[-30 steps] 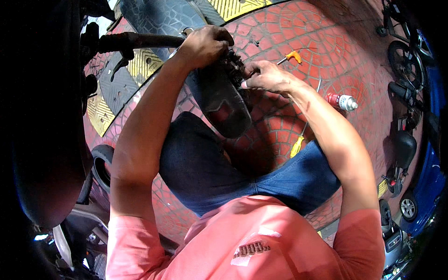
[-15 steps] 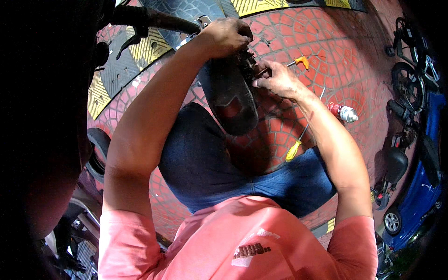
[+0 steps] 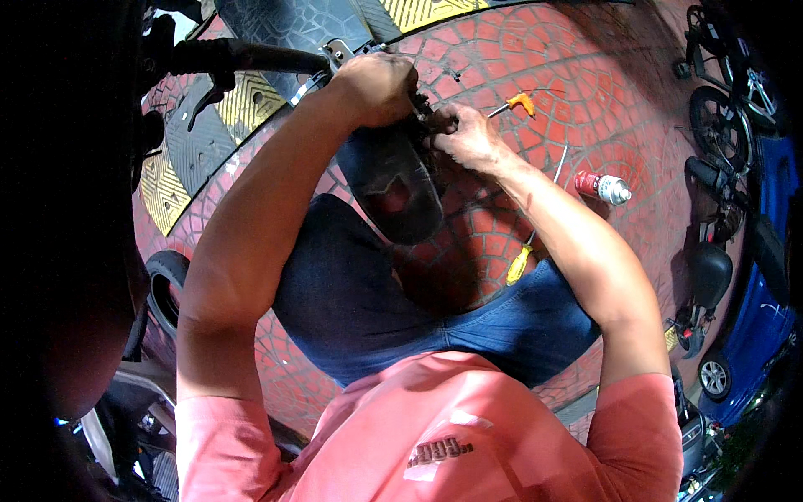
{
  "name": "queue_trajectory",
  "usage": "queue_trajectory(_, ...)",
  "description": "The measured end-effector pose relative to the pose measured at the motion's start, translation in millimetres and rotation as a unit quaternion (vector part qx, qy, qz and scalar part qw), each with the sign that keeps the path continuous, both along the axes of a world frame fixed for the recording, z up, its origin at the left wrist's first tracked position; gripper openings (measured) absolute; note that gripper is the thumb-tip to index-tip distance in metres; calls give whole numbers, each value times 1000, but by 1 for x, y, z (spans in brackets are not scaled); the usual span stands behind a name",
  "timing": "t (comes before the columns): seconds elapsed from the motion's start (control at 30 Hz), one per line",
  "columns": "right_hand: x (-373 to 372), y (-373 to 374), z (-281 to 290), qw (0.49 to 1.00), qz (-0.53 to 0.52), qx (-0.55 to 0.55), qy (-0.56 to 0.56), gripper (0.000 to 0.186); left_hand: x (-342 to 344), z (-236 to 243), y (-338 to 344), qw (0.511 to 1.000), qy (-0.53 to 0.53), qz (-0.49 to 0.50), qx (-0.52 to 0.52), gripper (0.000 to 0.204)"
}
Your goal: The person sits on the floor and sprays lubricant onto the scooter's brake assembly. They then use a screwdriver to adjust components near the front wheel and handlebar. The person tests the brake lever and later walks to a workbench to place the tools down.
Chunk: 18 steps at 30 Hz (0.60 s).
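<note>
My left hand (image 3: 375,88) is closed over the upper end of a dark, elongated vehicle part (image 3: 389,197), which looks like a fender with dirty mechanical pieces attached. A dark tube runs left from there, beside some silver metal. My right hand (image 3: 468,138) has its fingers bent against the mechanism on the part's right side; what they pinch is hidden. An orange-handled tool (image 3: 523,105) lies just beyond that hand. A yellow screwdriver (image 3: 519,266) lies by my right thigh, and a red and silver spray can (image 3: 602,186) rests to the right.
Grey and yellow ribbed ramps (image 3: 242,100) border the red paving (image 3: 519,58). A tyre (image 3: 163,293) is at left, beside a large dark shape. Parked motorbikes (image 3: 707,276) and a blue car (image 3: 757,343) stand along the right.
The view has swung slightly and back. Both hands stay on the dark part, with only small shifts in their fingers and wrists.
</note>
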State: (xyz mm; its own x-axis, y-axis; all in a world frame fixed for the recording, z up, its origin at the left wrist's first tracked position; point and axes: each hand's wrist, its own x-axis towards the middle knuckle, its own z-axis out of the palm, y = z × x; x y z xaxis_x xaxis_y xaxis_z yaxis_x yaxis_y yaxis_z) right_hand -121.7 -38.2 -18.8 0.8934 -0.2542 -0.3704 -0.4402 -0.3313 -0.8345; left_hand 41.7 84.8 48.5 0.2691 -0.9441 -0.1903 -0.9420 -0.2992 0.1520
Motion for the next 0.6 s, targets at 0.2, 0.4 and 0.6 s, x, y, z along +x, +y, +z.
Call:
queue_trajectory(0.2, -4, -5, -16, 998, -5, -44, -37, 40, 4, 0, 1, 999, 9, -27, -34, 31)
queue_trajectory(0.4, 1, -20, -9, 990, 97, -96, -34, 36, -2, 11, -3, 998, 34, 1, 57, 48)
queue_trajectory(0.6, 13, -92, -41, 982, 50, -179, 43, 36, -16, 15, 0, 997, 18, 51, 47, 68)
